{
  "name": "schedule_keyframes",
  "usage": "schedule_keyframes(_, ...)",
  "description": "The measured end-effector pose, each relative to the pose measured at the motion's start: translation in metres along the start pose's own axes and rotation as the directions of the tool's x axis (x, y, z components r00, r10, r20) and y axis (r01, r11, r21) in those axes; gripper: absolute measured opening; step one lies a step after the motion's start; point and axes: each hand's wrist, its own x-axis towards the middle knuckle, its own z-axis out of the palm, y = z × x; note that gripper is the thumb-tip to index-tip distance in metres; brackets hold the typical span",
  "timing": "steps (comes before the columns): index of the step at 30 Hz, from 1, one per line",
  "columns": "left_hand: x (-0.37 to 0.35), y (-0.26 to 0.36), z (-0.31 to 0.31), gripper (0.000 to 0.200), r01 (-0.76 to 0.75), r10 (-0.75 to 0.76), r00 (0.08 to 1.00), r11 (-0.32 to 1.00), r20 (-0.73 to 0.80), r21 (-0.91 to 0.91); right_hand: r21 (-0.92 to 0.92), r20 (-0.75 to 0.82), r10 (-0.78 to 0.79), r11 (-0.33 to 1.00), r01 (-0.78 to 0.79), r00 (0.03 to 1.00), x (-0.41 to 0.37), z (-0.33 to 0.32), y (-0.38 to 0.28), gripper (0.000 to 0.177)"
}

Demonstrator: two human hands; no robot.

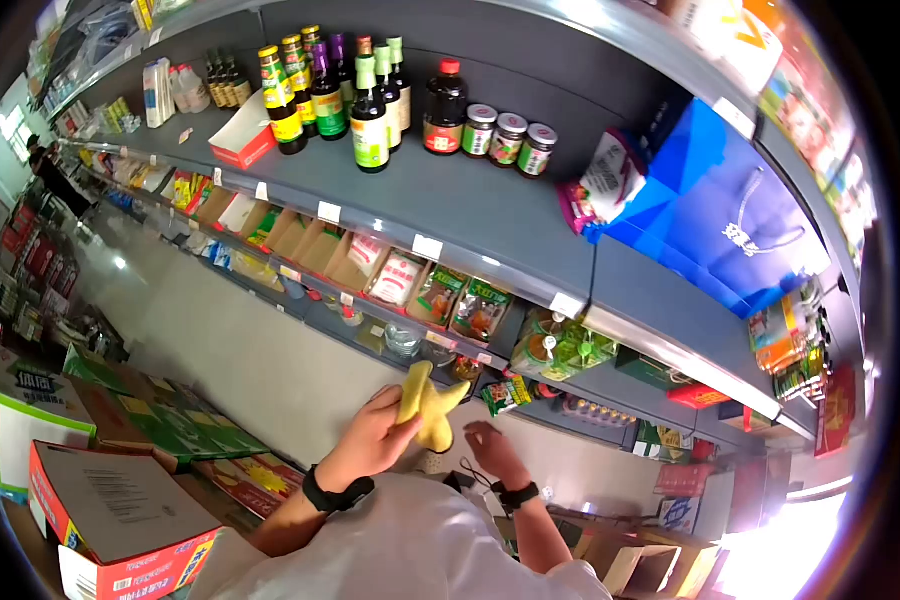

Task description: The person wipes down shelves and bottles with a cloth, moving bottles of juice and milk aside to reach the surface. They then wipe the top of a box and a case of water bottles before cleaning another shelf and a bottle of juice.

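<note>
My left hand (373,437) is closed around a yellow cloth (432,411), with parts of it sticking up and hanging down beyond my fingers. To the right of the cloth, my right hand (496,453) is apart from it, its fingers bent and slightly spread, with nothing visible in them. Both hands are low in front of my body, below the front edge of a grey shelf (370,205). Dark bands circle both wrists.
Sauce bottles (370,120), lidded jars (508,138) and a blue gift bag (720,200) stand on the shelf. Packets in boxes (397,279) fill the tier below. Cartons (120,500) are stacked at the lower left. A person (58,178) is far left.
</note>
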Motion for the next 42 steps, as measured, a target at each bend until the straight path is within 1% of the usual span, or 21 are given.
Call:
schedule_keyframes(3,0.016,-0.009,-0.003,0.019,-0.111,0.103,0.988,0.992,0.119,0.061,0.482,0.035,0.020,0.875,-0.034,0.999,0.032,-0.043,-0.070,0.038)
schedule_keyframes(5,0.036,-0.021,-0.003,0.020,-0.176,0.173,0.978,0.984,0.116,0.011,0.788,-0.042,0.050,0.615,0.003,0.998,0.047,-0.041,-0.093,0.043)
schedule_keyframes(9,0.074,-0.038,-0.033,0.023,-0.046,0.073,0.985,0.984,0.157,-0.169,0.643,-0.316,0.063,0.747,0.165,0.947,0.087,-0.053,-0.128,0.026)
schedule_keyframes(10,0.081,-0.043,-0.044,0.024,0.138,-0.081,0.975,0.950,0.207,-0.279,0.483,-0.462,0.034,0.848,0.220,0.886,0.098,-0.061,-0.148,0.021)
schedule_keyframes(11,0.088,-0.055,-0.057,0.027,0.280,-0.195,0.939,0.912,0.282,-0.300,0.298,-0.536,0.063,0.947,0.118,0.842,0.106,-0.067,-0.157,0.021)
schedule_keyframes(15,0.113,-0.112,-0.092,0.030,0.464,-0.333,0.882,0.736,0.333,-0.493,0.285,-0.589,0.092,0.954,0.099,0.803,0.138,-0.073,-0.179,0.030)
schedule_keyframes(19,0.141,-0.154,-0.133,0.028,0.489,-0.239,0.858,0.648,0.454,-0.584,0.042,-0.661,-0.029,0.996,0.077,0.750,0.160,-0.079,-0.219,0.037)
schedule_keyframes(21,0.158,-0.160,-0.139,0.041,0.433,0.099,0.846,0.446,0.524,-0.783,0.173,-0.609,0.152,0.983,-0.056,0.779,0.160,-0.074,-0.231,0.039)
schedule_keyframes(22,0.165,-0.177,-0.137,0.054,0.660,0.145,0.712,0.196,0.687,-0.726,0.196,-0.589,0.142,0.980,-0.030,0.796,0.161,-0.073,-0.242,0.041)
schedule_keyframes(25,0.174,-0.210,-0.112,0.052,0.872,0.151,0.489,-0.066,0.859,-0.484,0.475,-0.489,0.256,0.880,0.009,0.834,0.156,-0.069,-0.261,0.042)
schedule_keyframes(26,0.170,-0.208,-0.102,0.039,0.735,0.315,0.614,0.106,0.724,-0.670,0.484,-0.521,0.240,0.873,0.053,0.819,0.151,-0.065,-0.266,0.041)
schedule_keyframes(27,0.172,-0.221,-0.093,0.039,0.745,0.334,0.596,0.110,0.730,-0.658,0.433,-0.559,0.143,0.891,0.140,0.817,0.145,-0.063,-0.268,0.041)
schedule_keyframes(29,0.177,-0.251,-0.071,0.039,0.361,0.705,0.534,0.309,0.466,-0.880,0.446,-0.520,0.030,0.862,0.241,0.854,0.132,-0.067,-0.272,0.041)
schedule_keyframes(30,0.174,-0.206,-0.082,0.042,0.728,0.307,0.527,0.317,0.792,-0.608,0.530,-0.531,-0.004,0.779,0.335,0.848,0.125,-0.062,-0.268,0.041)
schedule_keyframes(31,0.183,-0.191,-0.070,0.046,0.698,0.050,0.449,0.604,0.892,-0.385,0.547,-0.515,-0.074,0.739,0.394,0.854,0.128,-0.064,-0.264,0.042)
schedule_keyframes(34,0.196,-0.188,-0.052,0.051,0.450,0.267,0.417,0.770,0.869,-0.453,0.508,-0.468,0.028,0.826,0.243,0.883,0.130,-0.074,-0.260,0.044)
schedule_keyframes(36,0.214,-0.172,-0.058,0.054,-0.381,0.533,0.522,0.844,0.666,-0.377,0.513,-0.473,0.197,0.854,0.087,0.858,0.127,-0.084,-0.261,0.045)
schedule_keyframes(37,0.219,-0.156,-0.065,0.054,-0.386,0.533,0.524,0.844,0.664,-0.373,0.588,-0.455,0.332,0.809,-0.001,0.826,0.117,-0.087,-0.256,0.046)
schedule_keyframes(38,0.224,-0.138,-0.074,0.057,0.073,0.428,0.618,0.803,0.659,-0.591,0.586,-0.561,0.286,0.800,0.129,0.777,0.110,-0.081,-0.242,0.045)
schedule_keyframes(39,0.228,-0.130,-0.080,0.061,0.492,0.298,0.655,0.529,0.694,-0.691,0.569,-0.659,0.246,0.781,0.257,0.711,0.105,-0.076,-0.228,0.044)
schedule_keyframes(42,0.220,-0.164,-0.096,0.053,0.324,0.280,0.718,0.677,0.638,-0.661,0.585,-0.653,0.327,0.791,0.180,0.683,0.106,-0.098,-0.222,0.043)
